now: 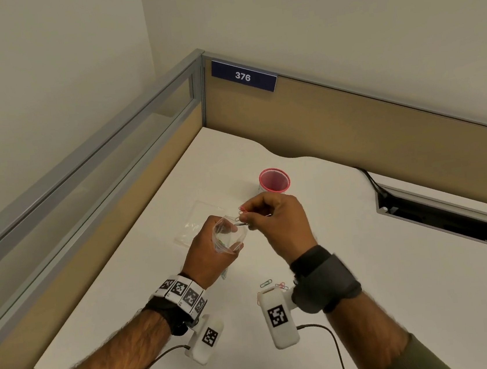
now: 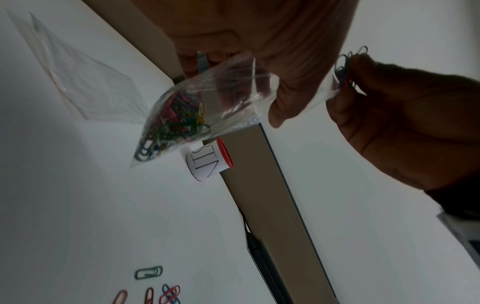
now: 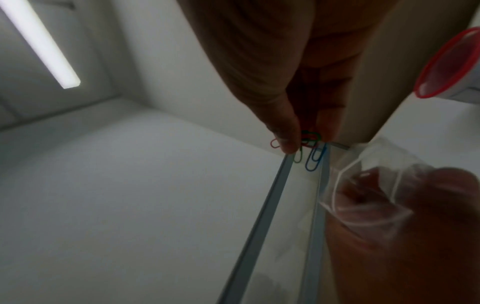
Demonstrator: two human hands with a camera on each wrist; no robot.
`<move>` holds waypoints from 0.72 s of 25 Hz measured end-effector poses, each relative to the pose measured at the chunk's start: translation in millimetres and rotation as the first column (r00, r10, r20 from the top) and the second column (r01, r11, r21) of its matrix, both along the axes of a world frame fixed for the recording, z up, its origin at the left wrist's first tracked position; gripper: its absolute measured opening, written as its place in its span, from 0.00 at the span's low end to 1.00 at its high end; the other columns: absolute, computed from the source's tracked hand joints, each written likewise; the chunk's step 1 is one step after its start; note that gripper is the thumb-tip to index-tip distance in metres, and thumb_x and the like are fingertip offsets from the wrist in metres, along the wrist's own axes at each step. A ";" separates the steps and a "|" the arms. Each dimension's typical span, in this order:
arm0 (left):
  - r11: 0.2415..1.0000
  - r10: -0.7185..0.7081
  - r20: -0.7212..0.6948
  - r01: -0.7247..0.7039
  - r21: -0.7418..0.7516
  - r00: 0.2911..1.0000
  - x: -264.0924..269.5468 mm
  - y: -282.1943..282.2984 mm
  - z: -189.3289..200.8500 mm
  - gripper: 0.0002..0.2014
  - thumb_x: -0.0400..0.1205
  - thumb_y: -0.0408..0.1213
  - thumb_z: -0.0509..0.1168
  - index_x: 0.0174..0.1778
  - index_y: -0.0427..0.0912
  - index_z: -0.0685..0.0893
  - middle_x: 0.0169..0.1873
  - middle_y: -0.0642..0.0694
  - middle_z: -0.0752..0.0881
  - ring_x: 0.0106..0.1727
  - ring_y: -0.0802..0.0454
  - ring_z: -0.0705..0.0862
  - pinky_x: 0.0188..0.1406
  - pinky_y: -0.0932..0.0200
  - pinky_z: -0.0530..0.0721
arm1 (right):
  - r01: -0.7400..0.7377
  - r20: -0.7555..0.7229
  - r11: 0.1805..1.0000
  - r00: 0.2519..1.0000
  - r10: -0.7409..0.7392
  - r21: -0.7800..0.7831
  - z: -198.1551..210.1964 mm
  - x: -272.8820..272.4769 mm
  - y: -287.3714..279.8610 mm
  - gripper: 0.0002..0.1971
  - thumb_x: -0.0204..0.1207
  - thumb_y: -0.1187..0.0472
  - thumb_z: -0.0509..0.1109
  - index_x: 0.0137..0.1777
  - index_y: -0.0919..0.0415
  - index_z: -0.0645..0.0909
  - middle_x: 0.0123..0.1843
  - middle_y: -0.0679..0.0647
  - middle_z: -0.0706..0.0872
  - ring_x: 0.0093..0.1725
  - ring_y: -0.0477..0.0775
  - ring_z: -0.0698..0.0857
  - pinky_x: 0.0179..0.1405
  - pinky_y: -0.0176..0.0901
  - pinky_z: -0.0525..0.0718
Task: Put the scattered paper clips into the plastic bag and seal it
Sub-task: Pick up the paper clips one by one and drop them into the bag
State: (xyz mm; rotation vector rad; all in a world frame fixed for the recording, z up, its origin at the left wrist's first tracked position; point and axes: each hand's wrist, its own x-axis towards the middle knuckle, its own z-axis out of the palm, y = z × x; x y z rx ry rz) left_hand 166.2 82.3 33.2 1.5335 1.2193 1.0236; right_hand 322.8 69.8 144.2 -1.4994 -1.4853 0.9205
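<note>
My left hand [image 1: 213, 248] grips a small clear plastic bag [image 1: 229, 237] above the desk, its mouth held open towards the right. Through the bag's wall [image 2: 207, 102] a heap of coloured paper clips [image 2: 174, 121] shows at its bottom. My right hand [image 1: 273, 220] pinches a small bunch of paper clips [image 1: 242, 214] right at the bag's mouth; a blue clip [image 3: 315, 158] and a green one dangle from the fingertips [image 3: 288, 142]. Several loose clips [image 1: 273, 284] lie on the white desk [image 1: 366, 261] below the right wrist, among them a green clip [image 2: 149, 272].
A red-rimmed cup [image 1: 274, 180] with a white label stands just behind my hands. A flat clear plastic sleeve [image 1: 201, 222] lies on the desk left of it. Partition walls [image 1: 350, 117] close the desk at back and left. A cable slot [image 1: 452, 215] opens at the right.
</note>
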 end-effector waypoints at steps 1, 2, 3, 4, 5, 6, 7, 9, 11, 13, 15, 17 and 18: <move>1.000 -0.004 0.005 0.004 -0.008 1.000 1.0 0.1 1.2 0.22 0.72 0.32 0.79 0.56 0.48 0.77 0.53 0.48 0.87 0.60 0.49 0.86 0.61 0.50 0.86 | -0.020 0.048 1.000 0.999 0.020 0.007 -0.2 -6.9 0.8 0.03 0.73 0.64 0.76 0.45 0.59 0.88 0.40 0.50 0.90 0.36 0.41 0.87 0.40 0.31 0.87; 1.000 -0.011 0.008 0.011 -0.016 1.000 1.4 0.0 2.2 0.22 0.72 0.35 0.79 0.58 0.49 0.77 0.52 0.49 0.87 0.59 0.48 0.87 0.60 0.47 0.87 | -0.039 0.096 0.999 0.995 0.038 0.007 -2.2 -12.6 1.4 0.02 0.73 0.63 0.76 0.45 0.58 0.88 0.42 0.51 0.89 0.38 0.42 0.87 0.40 0.31 0.87; 1.000 -0.014 0.009 0.014 -0.027 1.000 1.7 0.3 2.3 0.24 0.70 0.40 0.79 0.58 0.49 0.77 0.51 0.48 0.87 0.57 0.47 0.88 0.58 0.44 0.88 | -0.058 0.140 0.998 0.989 0.057 0.000 -5.8 -17.0 2.1 0.03 0.74 0.62 0.75 0.46 0.58 0.88 0.44 0.52 0.89 0.41 0.44 0.87 0.42 0.33 0.87; 0.999 -0.015 0.007 0.015 -0.040 1.000 1.2 0.7 2.3 0.25 0.68 0.44 0.78 0.58 0.49 0.77 0.50 0.47 0.88 0.54 0.46 0.89 0.55 0.40 0.89 | -0.075 0.178 0.997 0.981 0.076 -0.011 -9.4 -20.7 2.4 0.04 0.74 0.61 0.75 0.47 0.58 0.88 0.46 0.53 0.88 0.43 0.47 0.87 0.44 0.35 0.88; 0.999 -0.014 0.002 0.014 -0.050 1.000 0.6 0.8 2.2 0.25 0.67 0.47 0.77 0.58 0.50 0.78 0.49 0.47 0.88 0.52 0.46 0.90 0.53 0.38 0.90 | -0.088 0.213 0.996 0.973 0.091 -0.025 -12.6 -23.1 2.6 0.04 0.75 0.60 0.74 0.48 0.57 0.88 0.47 0.53 0.88 0.45 0.48 0.87 0.46 0.37 0.88; 0.999 -0.016 -0.003 0.016 -0.051 1.000 0.3 0.8 1.8 0.24 0.66 0.49 0.76 0.56 0.52 0.78 0.47 0.47 0.88 0.50 0.45 0.90 0.51 0.36 0.90 | -0.096 0.238 0.995 0.966 0.102 -0.038 -14.8 -24.4 2.7 0.05 0.75 0.60 0.74 0.48 0.57 0.88 0.47 0.52 0.88 0.45 0.49 0.87 0.46 0.37 0.88; 0.999 -0.015 -0.005 0.015 -0.049 1.000 0.6 0.5 1.5 0.23 0.66 0.50 0.76 0.54 0.55 0.78 0.47 0.48 0.88 0.50 0.46 0.90 0.51 0.36 0.90 | -0.098 0.249 0.994 0.963 0.106 -0.042 -15.9 -24.2 2.7 0.05 0.75 0.59 0.73 0.49 0.56 0.88 0.47 0.52 0.88 0.46 0.49 0.87 0.46 0.37 0.88; 1.000 -0.015 -0.011 0.015 -0.025 1.000 1.3 -1.2 2.4 0.21 0.68 0.46 0.77 0.54 0.57 0.77 0.48 0.49 0.88 0.53 0.47 0.89 0.54 0.40 0.89 | -0.085 0.238 0.996 0.968 0.084 -0.008 -14.4 -21.2 1.9 0.03 0.76 0.59 0.72 0.47 0.56 0.88 0.45 0.51 0.89 0.43 0.47 0.87 0.44 0.37 0.88; 1.000 -0.020 -0.005 0.020 0.005 1.000 1.4 -2.6 2.5 0.20 0.71 0.37 0.78 0.54 0.54 0.78 0.51 0.50 0.87 0.57 0.50 0.86 0.58 0.46 0.87 | -0.045 0.185 0.998 0.982 0.034 0.052 -10.7 -13.0 0.7 0.03 0.77 0.62 0.72 0.44 0.54 0.86 0.43 0.50 0.89 0.41 0.47 0.87 0.42 0.36 0.88; 1.000 -0.022 0.009 0.022 0.019 1.000 -0.6 -3.5 0.4 0.19 0.72 0.33 0.78 0.55 0.48 0.79 0.53 0.48 0.87 0.59 0.52 0.85 0.62 0.49 0.85 | 0.012 0.106 0.997 0.994 -0.020 0.070 -16.1 1.5 1.0 0.05 0.77 0.65 0.72 0.44 0.53 0.85 0.42 0.49 0.88 0.39 0.43 0.87 0.38 0.30 0.87; 1.000 -0.016 0.001 0.016 0.025 1.000 -3.7 -4.1 0.4 0.19 0.72 0.32 0.78 0.54 0.46 0.79 0.54 0.46 0.87 0.60 0.52 0.85 0.63 0.52 0.84 | 0.058 0.131 0.998 0.990 -0.060 0.018 -40.9 22.1 3.3 0.05 0.77 0.66 0.71 0.44 0.54 0.85 0.41 0.48 0.88 0.37 0.42 0.86 0.38 0.29 0.86; 1.000 -0.007 0.001 0.006 0.022 1.000 -6.2 -3.9 -1.5 0.19 0.72 0.29 0.78 0.54 0.44 0.79 0.54 0.44 0.86 0.60 0.51 0.85 0.64 0.54 0.83 | 0.097 0.257 0.988 0.964 -0.063 -0.123 -80.8 42.3 2.3 0.04 0.76 0.65 0.72 0.43 0.56 0.86 0.43 0.50 0.89 0.40 0.47 0.87 0.46 0.41 0.89; 1.000 -0.003 0.002 0.003 0.021 1.000 -6.5 -4.6 -1.8 0.19 0.72 0.28 0.78 0.54 0.43 0.79 0.54 0.44 0.86 0.60 0.51 0.85 0.64 0.55 0.83 | 0.108 0.315 0.972 0.948 -0.038 -0.208 -101.0 50.2 -0.8 0.03 0.76 0.65 0.72 0.44 0.56 0.87 0.44 0.52 0.89 0.42 0.50 0.87 0.51 0.47 0.89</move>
